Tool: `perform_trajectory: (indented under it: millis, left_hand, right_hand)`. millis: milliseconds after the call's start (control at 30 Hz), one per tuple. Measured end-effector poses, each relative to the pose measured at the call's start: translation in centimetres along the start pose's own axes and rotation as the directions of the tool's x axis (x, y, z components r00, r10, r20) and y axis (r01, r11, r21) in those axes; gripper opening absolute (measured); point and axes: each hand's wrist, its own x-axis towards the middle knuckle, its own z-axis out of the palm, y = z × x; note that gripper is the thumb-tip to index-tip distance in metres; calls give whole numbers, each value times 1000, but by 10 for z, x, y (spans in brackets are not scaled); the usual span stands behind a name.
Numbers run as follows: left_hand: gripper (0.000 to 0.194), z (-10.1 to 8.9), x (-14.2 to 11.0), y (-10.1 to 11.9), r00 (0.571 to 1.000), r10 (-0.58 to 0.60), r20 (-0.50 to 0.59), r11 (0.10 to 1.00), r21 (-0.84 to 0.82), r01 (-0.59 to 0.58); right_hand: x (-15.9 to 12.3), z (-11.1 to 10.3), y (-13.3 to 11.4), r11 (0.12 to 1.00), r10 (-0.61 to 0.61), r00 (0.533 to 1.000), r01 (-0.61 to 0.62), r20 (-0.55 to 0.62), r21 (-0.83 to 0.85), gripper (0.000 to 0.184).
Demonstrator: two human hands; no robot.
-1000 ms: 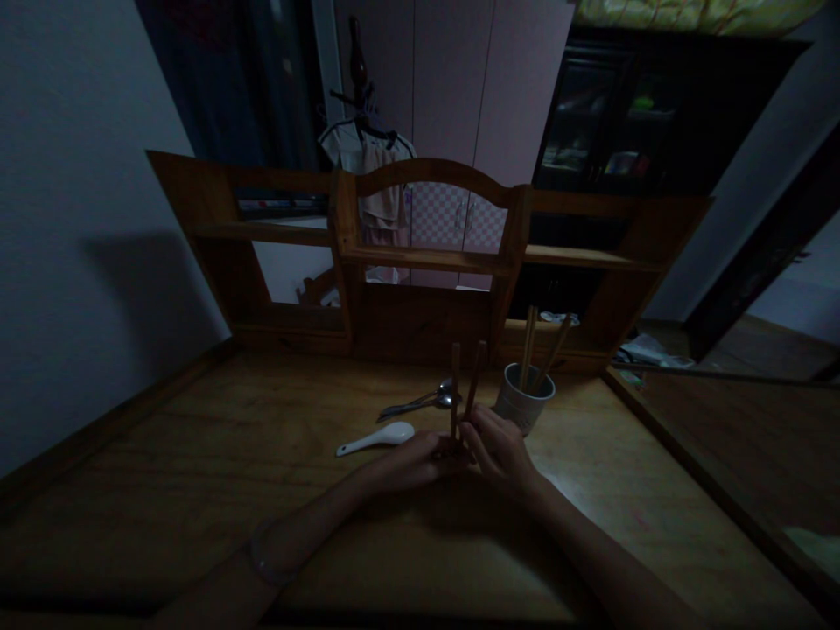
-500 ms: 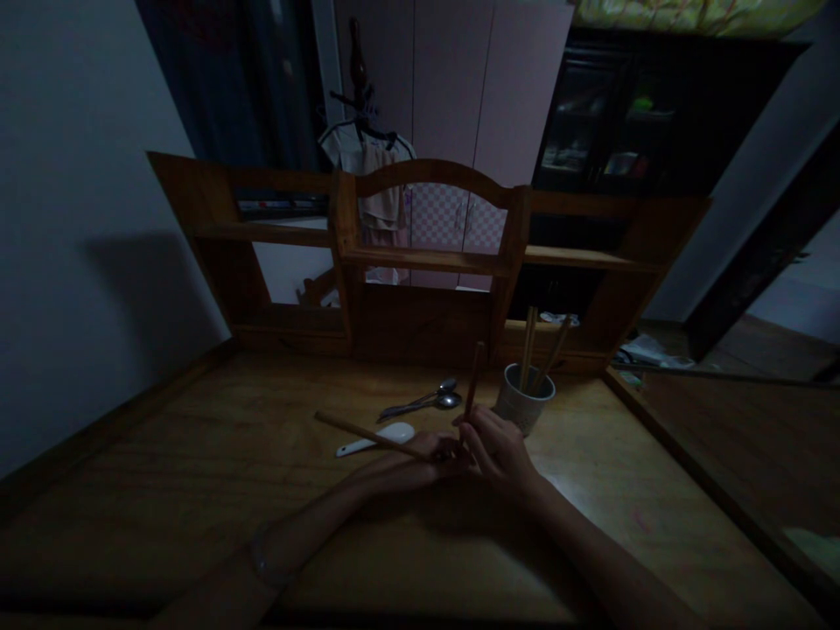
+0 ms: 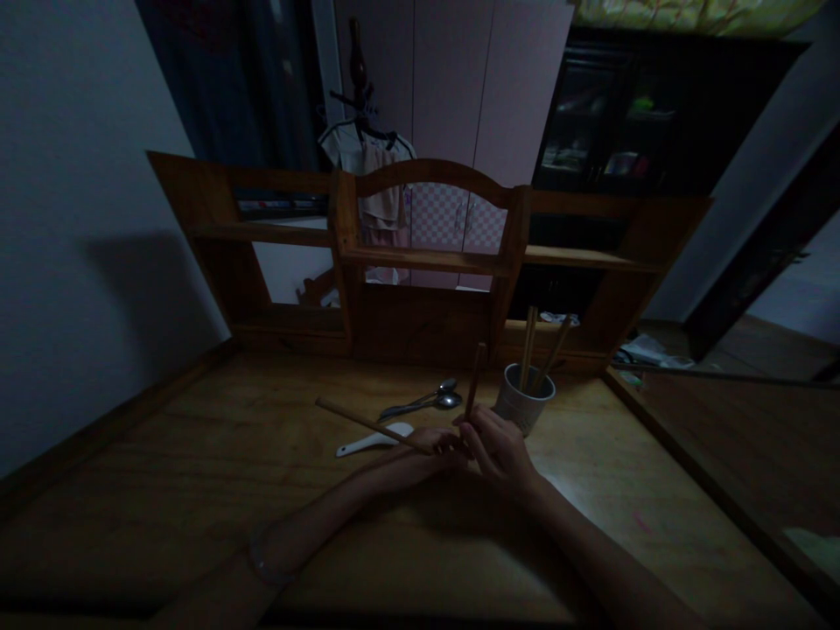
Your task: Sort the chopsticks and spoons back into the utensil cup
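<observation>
My left hand [image 3: 420, 455] pinches the end of a wooden chopstick [image 3: 367, 424] that slants up and to the left above the wooden desk [image 3: 197, 455]. My right hand [image 3: 500, 446] touches the left one and is closed round a second chopstick [image 3: 473, 381] that stands nearly upright. Just behind my right hand is a white cup [image 3: 523, 400] with several chopsticks [image 3: 530, 347] leaning in it. A white ceramic spoon [image 3: 374, 437] lies on the desk beside my left hand, partly crossed by the slanted chopstick.
Two metal spoons [image 3: 426, 401] lie behind the white spoon. A wooden shelf unit [image 3: 426, 254] stands along the back of the desk. A white wall is at the left, a second desk surface [image 3: 741, 437] at the right.
A second ago both chopsticks stood upright between my hands. The left one has tipped over to the left and its tip has since risen slightly. My right hand's chopstick has stayed upright.
</observation>
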Motion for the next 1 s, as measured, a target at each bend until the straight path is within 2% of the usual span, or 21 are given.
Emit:
perform_trajectory:
  millis: [67,100,233,367,567,767,900,1000]
  left_hand:
    - [28,-2,0,0,998,-21,61,996,-86,27]
    - [30,-3,1,-1,998,-40,57,990,-132,48]
    - [37,-7,4,-6,989,-127,-75,958,-268,103]
    - [42,-9,9,-14,970,-158,-184,942,-323,92]
    - [47,-7,12,-17,950,-213,-229,935,-328,131]
    - [48,-12,12,-12,908,-213,-362,956,-268,118]
    - [52,-13,11,-15,916,-251,-314,963,-180,202]
    - [51,-10,9,-15,909,-192,-369,981,-102,165]
  right_hand:
    - [0,-1,-1,1000,-2,1000,2,-15,-1,12]
    - [-1,-1,-1,1000,-1,1000,1,-23,-3,13]
    - [-2,-3,0,1000,-2,998,1,-70,-15,16]
    - [-2,-3,3,999,-14,991,9,-130,-38,16]
    - [-3,0,3,997,67,988,-71,-140,-20,18]
    - [-6,-1,4,979,201,953,-187,-226,83,21]
    - [-6,-1,6,982,187,961,-175,-205,75,20]
    - [-6,0,7,989,151,976,-147,-157,33,17]
